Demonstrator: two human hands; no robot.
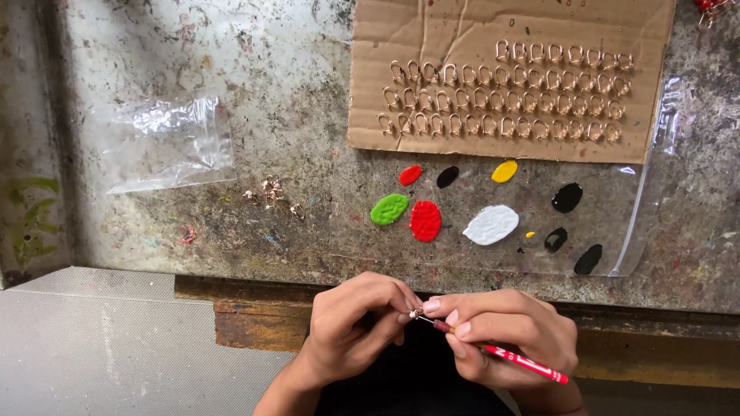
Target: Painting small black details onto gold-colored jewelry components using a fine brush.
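Note:
My left hand (pixel 358 323) pinches a tiny gold metal piece (pixel 415 313) between its fingertips, just below the table's front edge. My right hand (pixel 505 335) holds a thin red tool (pixel 524 362) like a pen, with its fine tip touching the small piece. Both hands meet at the bottom centre of the view, above my dark lap.
A clear plastic sheet (pixel 644 208) on the worn table carries paint blobs: green (pixel 389 209), red (pixel 425 221), white (pixel 491 224), yellow (pixel 504 171) and several black. Behind it a cardboard sheet (pixel 385 31) holds rows of gold pieces. An empty clear bag (pixel 166 142) and loose gold pieces (pixel 272 191) lie left.

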